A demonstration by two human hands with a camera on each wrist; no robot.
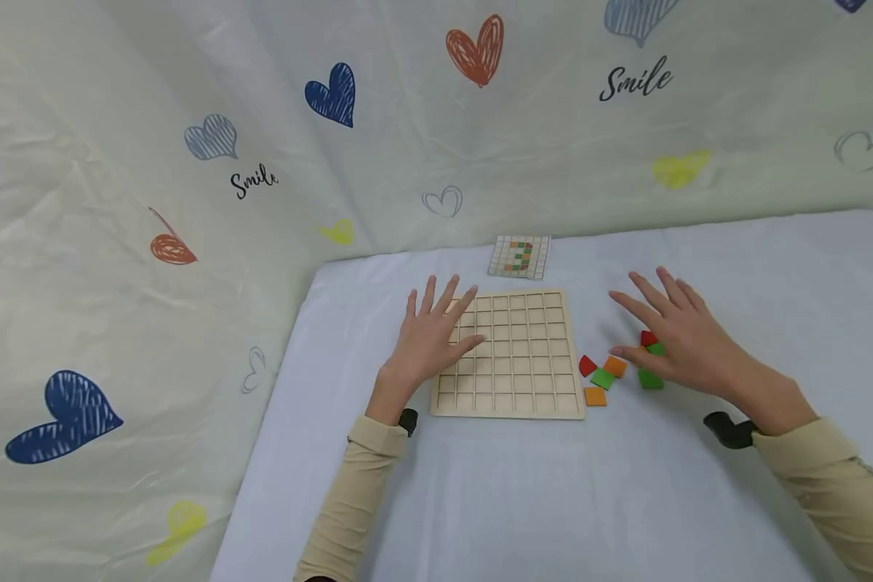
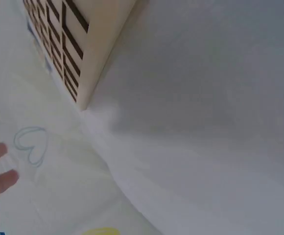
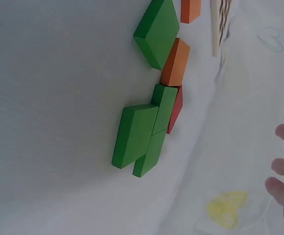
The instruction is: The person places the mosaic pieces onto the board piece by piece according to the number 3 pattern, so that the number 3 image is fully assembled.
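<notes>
My left hand (image 1: 425, 343) is spread over the left side of a wooden grid board (image 1: 509, 407), fingers apart and holding nothing. The board's square cells show no tiles in them. To its right, my right hand (image 1: 687, 339) spreads above a loose group of coloured tiles and partly hides some. Among these are a red tile (image 1: 588, 366) with a curved edge, a green tile (image 1: 603, 378) and an orange tile (image 1: 595, 396). From the right wrist view, several green blocks (image 3: 137, 132) lie against one another, beside an orange block (image 3: 175, 62) and a red one (image 3: 175, 110).
Behind the board lies a small card (image 1: 500, 265) printed with a grid and a coloured pattern. White cloth (image 1: 524, 501) covers the table. A pale curtain (image 1: 378, 178) with hearts and "Smile" lettering hangs along the table's back and left sides.
</notes>
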